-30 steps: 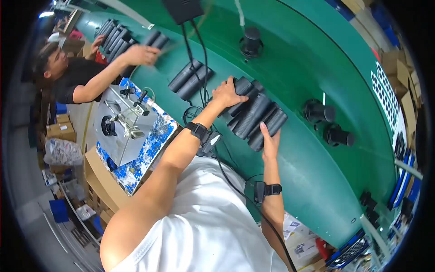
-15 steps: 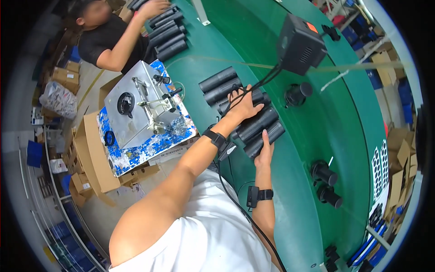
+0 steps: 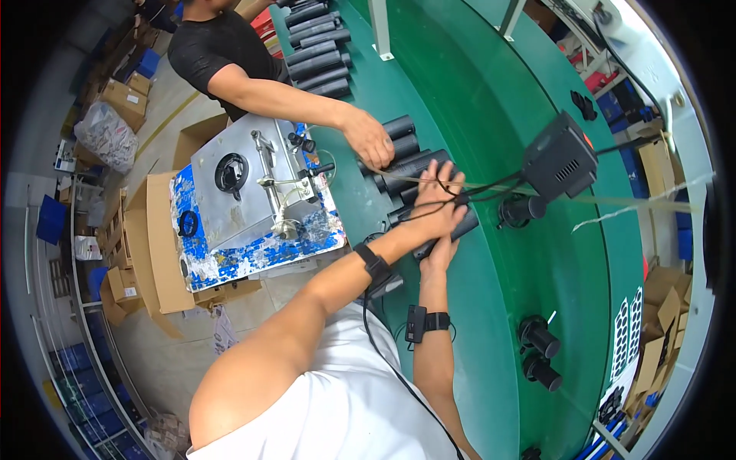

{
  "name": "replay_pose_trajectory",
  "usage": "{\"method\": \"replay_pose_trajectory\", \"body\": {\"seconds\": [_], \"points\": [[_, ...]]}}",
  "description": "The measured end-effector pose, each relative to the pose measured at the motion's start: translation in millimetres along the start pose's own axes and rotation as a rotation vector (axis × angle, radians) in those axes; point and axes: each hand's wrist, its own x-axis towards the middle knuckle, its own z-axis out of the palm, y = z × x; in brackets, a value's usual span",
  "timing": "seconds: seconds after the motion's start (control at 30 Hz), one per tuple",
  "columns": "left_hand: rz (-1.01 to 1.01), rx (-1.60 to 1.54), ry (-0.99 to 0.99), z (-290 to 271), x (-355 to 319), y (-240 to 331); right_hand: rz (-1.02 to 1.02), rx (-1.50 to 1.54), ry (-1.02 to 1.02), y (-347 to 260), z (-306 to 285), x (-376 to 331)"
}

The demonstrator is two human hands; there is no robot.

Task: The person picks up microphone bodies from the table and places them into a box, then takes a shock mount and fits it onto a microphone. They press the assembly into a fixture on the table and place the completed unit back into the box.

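A row of black ribbed cylinders [image 3: 406, 146] lies side by side on the green bench. My left hand [image 3: 441, 205] rests palm down across the nearer cylinders with its fingers apart, and thin black cables pass over it. Just below it, my right hand [image 3: 438, 254] is against the nearest black cylinder [image 3: 464, 225]; its fingers are mostly hidden by my left hand and that cylinder. A co-worker's hand [image 3: 368, 139] touches the far part of the same row.
A metal fixture box [image 3: 222, 192] with clamps stands on a blue-and-white worn board [image 3: 310, 241] to the left. More black cylinders [image 3: 318, 57] lie farther up the bench. A black box-shaped device [image 3: 563, 157] hangs at right, above black round parts [image 3: 540, 337] on the green surface.
The co-worker's arm has reached across to the far cylinders. My left hand has slid toward my right hand, now partly covering it. The whole view has shifted.
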Motion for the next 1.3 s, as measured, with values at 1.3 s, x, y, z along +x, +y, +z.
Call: {"method": "replay_pose_trajectory", "body": {"seconds": [1.3], "points": [[-0.061,-0.227,-0.339,-156.3,-195.1,-40.1,0.226,-0.204,-0.200,-9.5,-5.1,51.9]]}}
